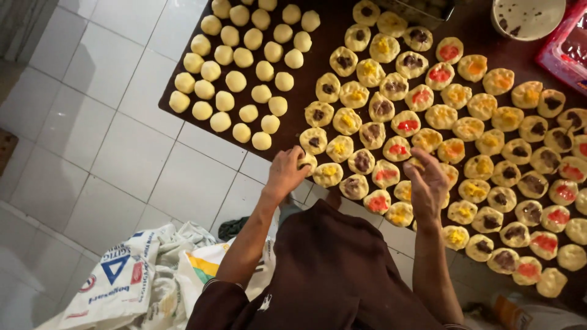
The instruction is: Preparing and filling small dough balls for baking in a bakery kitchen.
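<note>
A dark brown board [306,91] lies on the floor, covered with dough pieces. Plain round dough balls [235,80] fill its left part. Flattened dough rounds [397,122] with dark, yellow, red and orange filling cover the rest. My left hand [285,173] pinches a dough round [307,161] at the board's near edge. My right hand [428,183] hovers over the filled rounds, fingers spread and slightly curled, right beside a yellow-filled round [416,163]; nothing clearly held. My brown-clothed knee [333,263] sits between my arms.
White floor tiles [122,140] lie left of the board. Printed white sacks [134,281] are crumpled at the lower left. A white bowl [527,17] with dark smears, a metal container [422,9] and a red tray [565,49] stand at the far right.
</note>
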